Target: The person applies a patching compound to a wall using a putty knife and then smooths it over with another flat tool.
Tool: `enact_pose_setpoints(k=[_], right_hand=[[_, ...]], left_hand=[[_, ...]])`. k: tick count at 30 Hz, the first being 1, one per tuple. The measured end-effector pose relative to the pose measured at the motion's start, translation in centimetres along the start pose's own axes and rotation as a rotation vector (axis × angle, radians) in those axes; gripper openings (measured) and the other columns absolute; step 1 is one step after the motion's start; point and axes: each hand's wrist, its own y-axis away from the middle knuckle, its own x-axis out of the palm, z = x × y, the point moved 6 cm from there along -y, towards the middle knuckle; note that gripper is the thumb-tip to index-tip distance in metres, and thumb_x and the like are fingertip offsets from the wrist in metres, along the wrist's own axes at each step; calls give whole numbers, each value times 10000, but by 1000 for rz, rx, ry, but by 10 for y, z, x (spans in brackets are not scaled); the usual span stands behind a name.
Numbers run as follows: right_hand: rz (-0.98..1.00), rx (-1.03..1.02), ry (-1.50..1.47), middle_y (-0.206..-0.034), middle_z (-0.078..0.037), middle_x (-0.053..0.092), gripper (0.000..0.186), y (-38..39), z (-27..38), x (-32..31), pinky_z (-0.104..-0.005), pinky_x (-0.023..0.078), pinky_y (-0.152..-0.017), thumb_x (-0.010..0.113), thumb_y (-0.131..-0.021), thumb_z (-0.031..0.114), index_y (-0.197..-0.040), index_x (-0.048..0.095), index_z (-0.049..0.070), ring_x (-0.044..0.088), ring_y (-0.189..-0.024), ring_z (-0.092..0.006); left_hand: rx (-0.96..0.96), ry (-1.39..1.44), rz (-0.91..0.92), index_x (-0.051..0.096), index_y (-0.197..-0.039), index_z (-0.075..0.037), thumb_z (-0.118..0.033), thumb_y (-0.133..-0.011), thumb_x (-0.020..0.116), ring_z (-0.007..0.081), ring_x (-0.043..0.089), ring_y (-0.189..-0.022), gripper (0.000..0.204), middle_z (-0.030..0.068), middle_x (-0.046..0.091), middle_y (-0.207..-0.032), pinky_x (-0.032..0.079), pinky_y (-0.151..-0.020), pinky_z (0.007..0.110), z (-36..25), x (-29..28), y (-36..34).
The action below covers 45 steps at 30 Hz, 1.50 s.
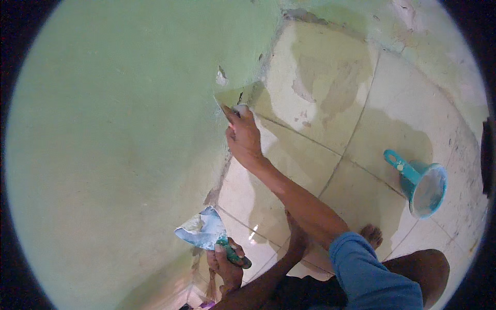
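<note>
My right hand (243,137) grips a scraper (225,106), its blade at the pale green wall (103,103), just below a small chipped patch (221,76) and beside the wall's foot. Lower down, my left hand (225,266) holds a wide putty knife (199,232) by its dark green handle, with white paste smeared over the blade. Its blade is near the wall; whether it touches, I cannot tell.
A teal plastic dipper (428,191) with pale residue inside stands on the tiled floor (387,88) at right. My bare feet (371,235) and knee (429,271) are at the lower right. Cracked, patched edging (305,16) runs along the wall's base.
</note>
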Motion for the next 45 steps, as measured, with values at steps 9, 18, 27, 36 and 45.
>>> enact_pose_setpoints(k=[9, 18, 27, 36, 45], right_hand=[[72, 721, -769, -883, -1, 619, 186, 26, -10, -80, -317, 454, -693, 632, -798, 114, -960, 612, 24, 571, -776, -137], [467, 799, -857, -911, -77, 670, 208, 71, 40, -133, -296, 485, -777, 623, -807, 89, -968, 644, -40, 640, -828, -158], [399, 1044, -1304, -951, -91, 673, 238, 77, 47, -116, -337, 517, -785, 605, -820, 132, -1016, 631, 0, 660, -827, -204], [4, 848, -970, -889, -74, 602, 237, -8, -8, -79, -364, 518, -799, 638, -788, 96, -994, 572, -1, 608, -860, -183], [53, 857, -821, -857, -123, 547, 172, -70, -16, -16, -403, 585, -663, 622, -775, 48, -871, 502, -27, 586, -769, -236]], left_hand=[[47, -397, 111, 528, -994, -24, -260, -962, 446, 109, 499, -499, 252, 77, 580, -749, 391, -442, 233, -21, 14, -26], [360, -709, 337, 537, -1073, -1, -154, -959, 482, 159, 482, -754, 199, 69, 488, -848, 429, -682, 297, -45, 65, -46], [671, -1177, 326, 458, -1365, -119, 7, -845, 552, 286, 538, -794, 543, 148, 523, -951, 469, -727, 349, -49, 70, -62], [369, -1103, 302, 470, -1315, -31, -43, -924, 491, 237, 475, -694, 392, 147, 500, -904, 431, -630, 340, -24, 24, -59], [425, -1080, 305, 480, -1337, -69, -55, -931, 507, 191, 450, -666, 407, 108, 457, -837, 420, -610, 303, -22, 13, -59]])
